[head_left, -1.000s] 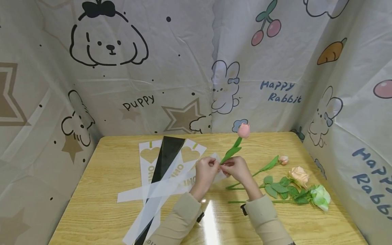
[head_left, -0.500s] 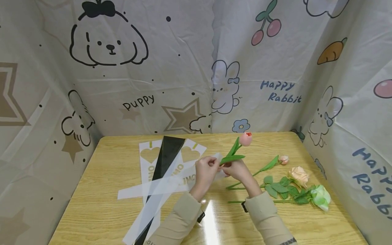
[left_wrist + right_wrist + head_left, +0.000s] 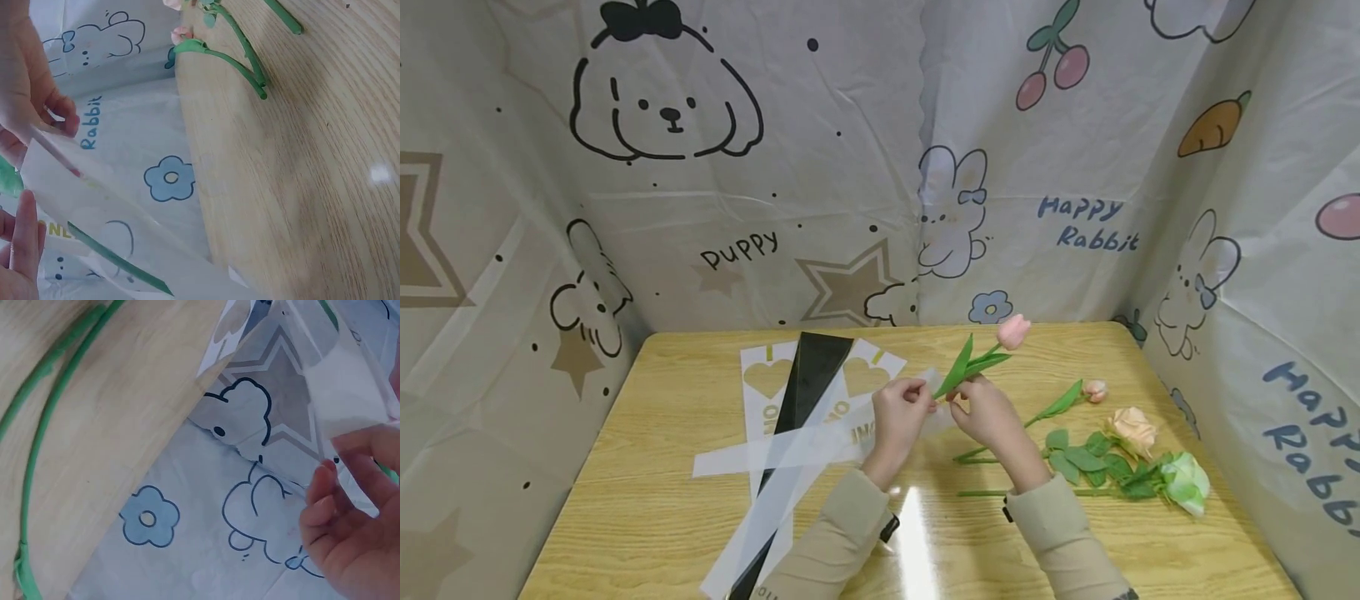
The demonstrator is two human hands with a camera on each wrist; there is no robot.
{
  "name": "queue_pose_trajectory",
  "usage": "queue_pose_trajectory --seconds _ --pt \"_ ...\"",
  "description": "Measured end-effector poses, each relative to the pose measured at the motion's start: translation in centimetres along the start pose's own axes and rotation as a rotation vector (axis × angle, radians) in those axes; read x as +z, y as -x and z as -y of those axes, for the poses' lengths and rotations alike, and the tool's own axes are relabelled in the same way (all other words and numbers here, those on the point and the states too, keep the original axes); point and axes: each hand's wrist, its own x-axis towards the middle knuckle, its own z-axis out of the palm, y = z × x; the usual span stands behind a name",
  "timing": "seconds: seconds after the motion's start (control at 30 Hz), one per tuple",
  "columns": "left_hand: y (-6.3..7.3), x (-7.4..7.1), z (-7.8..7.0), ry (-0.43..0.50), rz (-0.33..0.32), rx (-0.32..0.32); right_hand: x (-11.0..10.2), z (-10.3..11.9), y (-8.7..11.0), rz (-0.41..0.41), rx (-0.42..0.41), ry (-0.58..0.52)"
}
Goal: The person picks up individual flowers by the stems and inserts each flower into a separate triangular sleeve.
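A pink tulip (image 3: 1013, 332) with long green leaves leans up and right between both hands. Its green stem (image 3: 119, 259) shows inside a narrow translucent flower sleeve (image 3: 150, 228) in the left wrist view. My left hand (image 3: 898, 423) pinches the sleeve near its open end. Opposite it, my right hand (image 3: 991, 417) pinches the sleeve's edge just below the leaves. In the right wrist view, the fingers of the right hand (image 3: 350, 537) are curled at the whitish sleeve (image 3: 344, 394). Stretching left over the table, the sleeve's tail (image 3: 730, 460) lies across other sleeves.
Left of centre lie white sleeves with gold hearts (image 3: 765, 380) and a black sleeve (image 3: 812, 375). On the right side of the wooden table (image 3: 640, 417) are a small pink flower (image 3: 1095, 392), a peach rose (image 3: 1132, 431) and a green rose (image 3: 1183, 483). A printed cloth (image 3: 775, 208) surrounds the table.
The tulip's head has tilted to the right, and its leaves have turned. My right hand has shifted slightly; the left hand stays close to its earlier place, still pinching the sleeve.
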Motion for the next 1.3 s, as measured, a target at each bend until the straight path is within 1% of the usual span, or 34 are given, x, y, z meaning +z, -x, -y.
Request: queue_pose_trajectory --seconds 0.1,0.23,0.3,0.33,0.4,0.47,0.53,0.57,0.7,0.73,0.9,0.97,1.07,1.13,1.2,1.3 --pt "0.0 -0.1 0.0 0.029 -0.005 0.017 0.3 -0.4 0.0 -0.061 0.006 -0.099" --pt "0.0 -0.2 -0.1 0.046 0.002 0.014 0.6 -0.7 0.0 -0.12 0.078 -0.258" --pt "0.0 -0.2 -0.2 0.053 -0.001 0.014 0.8 -0.7 -0.1 -0.145 0.104 -0.319" --pt "0.1 -0.4 -0.8 0.054 -0.001 0.008 0.8 -0.7 -0.1 -0.157 0.11 -0.343" --pt "0.1 -0.7 -1.9 0.063 -0.005 0.009 0.8 -0.8 -0.2 -0.18 0.1 -0.383" --pt "0.0 -1.1 -3.0 0.076 -0.006 0.005 0.8 -0.8 -0.3 -0.206 0.068 -0.407" --pt "-0.1 -1.1 -3.4 0.078 -0.009 -0.002 0.7 -0.9 -0.3 -0.219 0.033 -0.425" --pt "-0.1 -1.0 -3.0 0.081 -0.014 0.005 0.7 -0.9 -0.4 -0.219 0.018 -0.434" --pt "-0.3 -0.4 -1.1 0.083 -0.03 0.004 0.4 -0.7 -0.5 -0.181 -0.012 -0.464" --pt "-0.3 -0.3 -1.0 0.085 -0.031 0.004 0.3 -0.7 -0.6 -0.163 -0.014 -0.472" --pt "-0.3 -0.4 -0.8 0.086 -0.022 0.014 -0.2 -0.4 -0.5 -0.042 -0.02 -0.525" --pt "-0.2 -0.4 -0.9 0.083 -0.017 0.018 -0.8 0.3 -0.3 -0.004 -0.028 -0.553" --pt "-0.2 -0.5 -1.0 0.056 -0.017 0.031 -1.9 1.6 0.0 0.026 -0.017 -0.577" --pt "-0.2 -0.5 -1.0 0.04 -0.018 0.042 -2.5 2.3 0.2 0.034 -0.012 -0.569" --pt "-0.2 -0.5 -1.0 0.032 -0.019 0.05 -2.5 2.4 0.2 0.042 -0.001 -0.555" --pt "-0.2 -0.5 -1.0 0.038 -0.018 0.052 -1.9 1.6 0.0 0.061 0.004 -0.543"
